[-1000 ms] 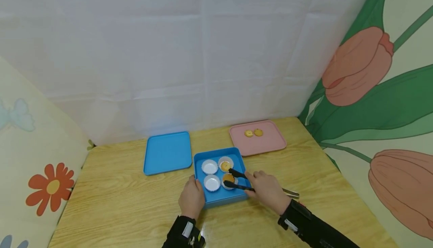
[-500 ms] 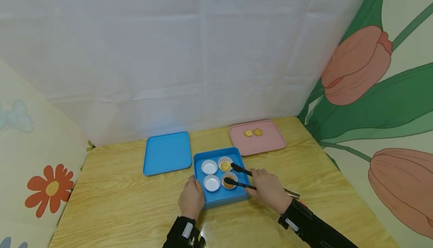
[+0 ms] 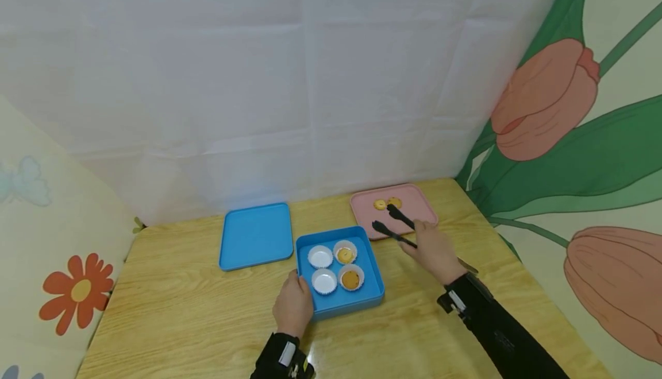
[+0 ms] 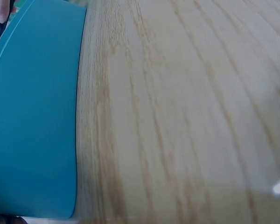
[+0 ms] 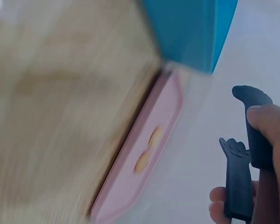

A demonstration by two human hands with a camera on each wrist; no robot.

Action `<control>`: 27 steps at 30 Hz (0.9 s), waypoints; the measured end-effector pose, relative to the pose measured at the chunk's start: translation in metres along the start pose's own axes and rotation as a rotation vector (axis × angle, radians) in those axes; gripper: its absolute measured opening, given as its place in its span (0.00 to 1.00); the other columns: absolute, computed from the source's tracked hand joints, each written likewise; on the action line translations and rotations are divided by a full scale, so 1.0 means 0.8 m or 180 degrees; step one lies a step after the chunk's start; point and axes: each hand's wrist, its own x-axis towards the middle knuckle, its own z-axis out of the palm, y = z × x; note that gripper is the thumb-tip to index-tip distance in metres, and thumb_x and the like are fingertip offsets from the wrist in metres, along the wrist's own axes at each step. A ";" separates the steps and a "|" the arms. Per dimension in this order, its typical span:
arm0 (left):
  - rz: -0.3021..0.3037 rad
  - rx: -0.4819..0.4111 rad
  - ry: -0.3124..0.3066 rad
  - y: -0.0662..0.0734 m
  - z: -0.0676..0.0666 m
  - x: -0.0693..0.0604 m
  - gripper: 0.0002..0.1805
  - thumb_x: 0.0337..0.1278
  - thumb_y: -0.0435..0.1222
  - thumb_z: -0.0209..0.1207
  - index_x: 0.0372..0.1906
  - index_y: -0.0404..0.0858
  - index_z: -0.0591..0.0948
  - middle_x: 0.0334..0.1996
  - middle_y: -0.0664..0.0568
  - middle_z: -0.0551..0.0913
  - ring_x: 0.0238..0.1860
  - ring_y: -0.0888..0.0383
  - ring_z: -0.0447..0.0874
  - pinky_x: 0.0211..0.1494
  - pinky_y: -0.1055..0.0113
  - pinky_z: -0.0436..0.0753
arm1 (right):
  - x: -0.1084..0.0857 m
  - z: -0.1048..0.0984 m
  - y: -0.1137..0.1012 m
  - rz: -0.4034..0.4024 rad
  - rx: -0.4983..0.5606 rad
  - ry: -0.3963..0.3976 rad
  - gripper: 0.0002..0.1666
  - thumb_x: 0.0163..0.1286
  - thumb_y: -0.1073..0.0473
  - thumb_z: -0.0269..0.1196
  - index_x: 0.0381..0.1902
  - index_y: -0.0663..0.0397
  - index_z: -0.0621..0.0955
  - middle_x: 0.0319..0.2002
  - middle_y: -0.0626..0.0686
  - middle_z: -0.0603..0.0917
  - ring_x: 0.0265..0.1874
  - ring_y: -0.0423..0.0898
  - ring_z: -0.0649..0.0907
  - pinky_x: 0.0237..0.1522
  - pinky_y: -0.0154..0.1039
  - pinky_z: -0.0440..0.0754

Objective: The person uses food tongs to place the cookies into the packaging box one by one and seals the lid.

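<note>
My left hand (image 3: 293,305) grips the near left side of a blue box (image 3: 338,304); its fingers are mostly hidden. Inside the box stand several white paper baking cups. The far right cup holds a pale cookie (image 3: 345,256), and the near right cup holds a browner cookie (image 3: 350,279). On the left are two bare cups, such as the near one (image 3: 324,281). My right hand (image 3: 433,251) holds black-tipped tongs (image 5: 238,182), their arms spread with nothing between them, over the pink tray (image 3: 365,218). Two cookies (image 5: 148,149) lie on that tray, just beyond the tong tips.
A shallow blue lid or tray (image 3: 256,237) lies to the left of the box on the wood-grain table (image 3: 196,310). White cloth (image 3: 233,80) hangs behind the table. Walls with painted flowers stand at both sides.
My right hand has carried the tongs from above the right-hand cups up and right to the pink tray. The cookies remain in those cups. My left hand has stayed on the box.
</note>
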 end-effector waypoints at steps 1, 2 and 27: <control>0.0002 0.0004 0.0007 0.000 0.000 0.001 0.20 0.68 0.40 0.43 0.55 0.32 0.73 0.44 0.40 0.82 0.37 0.44 0.84 0.32 0.51 0.80 | 0.008 0.001 0.007 0.0034 0.0028 -0.0024 0.38 0.57 0.41 0.64 0.50 0.69 0.73 0.37 0.65 0.81 0.28 0.54 0.82 0.22 0.44 0.80; 0.0007 0.0009 0.0013 -0.001 0.000 0.001 0.20 0.68 0.40 0.43 0.55 0.32 0.73 0.44 0.40 0.82 0.37 0.44 0.84 0.31 0.52 0.80 | 0.016 0.003 0.014 0.0063 0.0034 -0.0033 0.38 0.57 0.41 0.64 0.50 0.70 0.73 0.36 0.65 0.81 0.28 0.55 0.82 0.21 0.45 0.79; -0.0049 0.0040 0.0060 0.003 0.000 -0.005 0.20 0.67 0.40 0.44 0.55 0.32 0.74 0.48 0.40 0.82 0.44 0.44 0.83 0.39 0.49 0.81 | 0.102 0.050 0.080 0.0583 -0.0057 -0.0718 0.37 0.60 0.40 0.60 0.50 0.69 0.74 0.35 0.67 0.79 0.30 0.61 0.81 0.30 0.52 0.77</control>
